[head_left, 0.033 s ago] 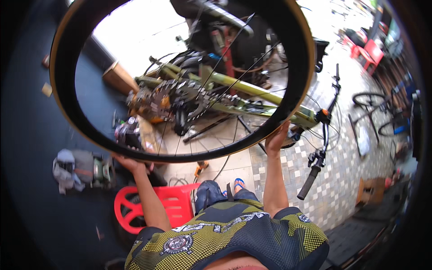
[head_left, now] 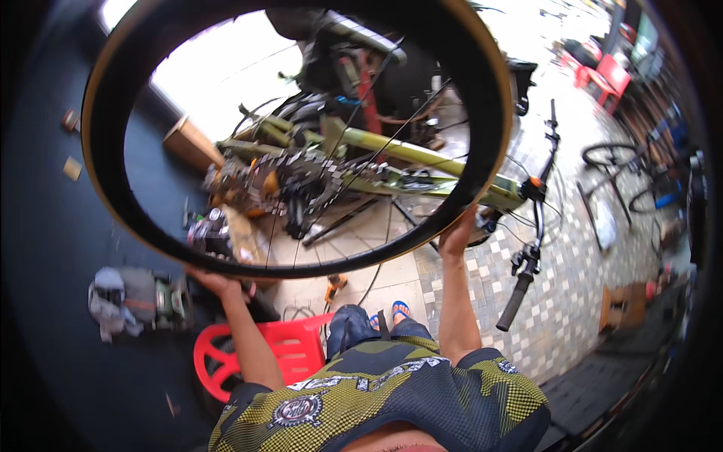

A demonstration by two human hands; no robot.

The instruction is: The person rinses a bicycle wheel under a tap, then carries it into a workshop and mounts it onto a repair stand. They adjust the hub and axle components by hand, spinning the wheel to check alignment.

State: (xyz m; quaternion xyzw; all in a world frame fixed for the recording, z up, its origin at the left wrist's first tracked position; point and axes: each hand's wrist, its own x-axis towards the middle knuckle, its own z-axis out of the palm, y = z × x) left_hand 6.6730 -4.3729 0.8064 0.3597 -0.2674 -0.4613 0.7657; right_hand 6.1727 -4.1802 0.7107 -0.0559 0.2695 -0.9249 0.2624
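The left hand is grasping the near left edge of the bicycle wheel, and the right hand is grasping its near right edge (some fingers are hiding behind the tyre). The wheel is hanging above the floor, overlapping the green bicycle frame in view. Grey-and-white mosaic tiles are covering the right side; a dark surface is filling the left. A red plastic chair is standing near left, another red chair far right.

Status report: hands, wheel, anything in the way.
Left hand, right hand gripping lower edge. Wheel held up. Green bike frame behind it, partly blocked from view.
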